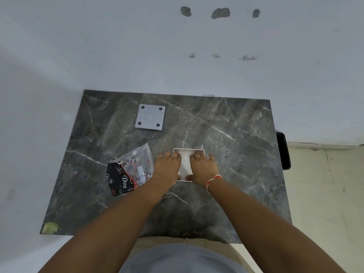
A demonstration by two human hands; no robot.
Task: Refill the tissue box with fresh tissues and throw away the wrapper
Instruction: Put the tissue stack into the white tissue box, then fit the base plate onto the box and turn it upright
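A square white tissue box (188, 151) stands open-topped on the dark marble table (236, 134), with white tissues (186, 166) showing inside. My left hand (168, 167) lies over the box's left side, and my right hand (202, 167) over its right side. Both hands have their fingers curled down onto the tissues, pressing them into the box. The box's grey lid (150, 117), with a dark pad at each corner, lies flat farther back to the left. An empty clear and black wrapper (129, 171) with red print lies just left of my left hand.
A black bin (283, 150) stands on the floor past the table's right edge. A white wall rises behind and to the left of the table. A scrap of green tape (50, 227) sticks to the near left corner.
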